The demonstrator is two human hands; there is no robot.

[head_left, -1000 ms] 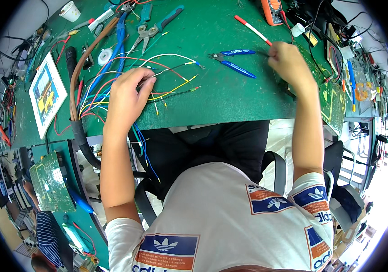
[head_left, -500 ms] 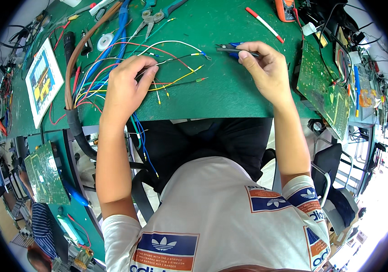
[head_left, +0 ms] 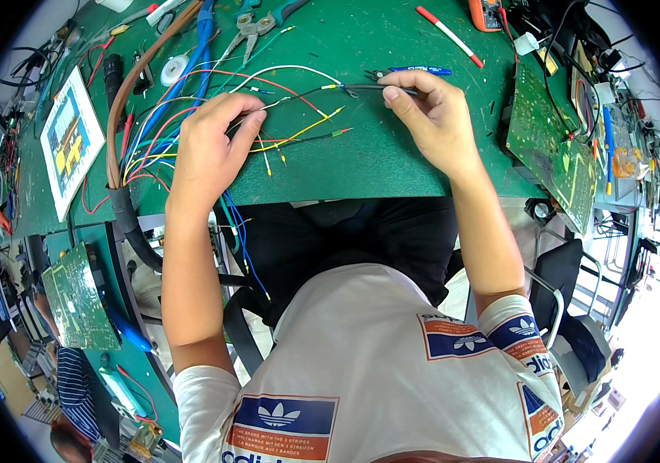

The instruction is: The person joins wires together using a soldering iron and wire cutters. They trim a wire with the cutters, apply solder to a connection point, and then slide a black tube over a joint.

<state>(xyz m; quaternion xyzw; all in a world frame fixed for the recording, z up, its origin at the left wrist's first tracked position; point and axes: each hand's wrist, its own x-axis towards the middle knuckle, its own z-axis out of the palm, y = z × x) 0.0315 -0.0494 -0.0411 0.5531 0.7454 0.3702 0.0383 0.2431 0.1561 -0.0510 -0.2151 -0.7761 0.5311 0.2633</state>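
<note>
My left hand (head_left: 218,143) is closed in a pinch on a thin grey wire (head_left: 271,105), part of a fanned bundle. The wire runs right to a small metal ring terminal (head_left: 352,94). My right hand (head_left: 434,119) pinches a thin black tube (head_left: 372,86), whose left end is at the ring terminal. Whether the tube goes over the terminal I cannot tell. Just behind the right fingers is a pair of blue-handled cutters (head_left: 426,71), partly hidden. Yellow, red, white and green wires (head_left: 299,137) with crimped tips spread over the green bench between my hands.
Pliers (head_left: 249,35) lie at the back, near a white tape roll (head_left: 176,69) and a thick brown cable (head_left: 137,85). A red-and-white marker (head_left: 450,37) and an orange multimeter (head_left: 486,14) are at the back right. Circuit boards (head_left: 550,143) stand on the right; a printed sheet (head_left: 73,143) is on the left.
My right hand has moved left, bringing the black tube to the ring terminal. The blue-handled cutters now show apart from the fingers, behind them. My left hand has barely shifted.
</note>
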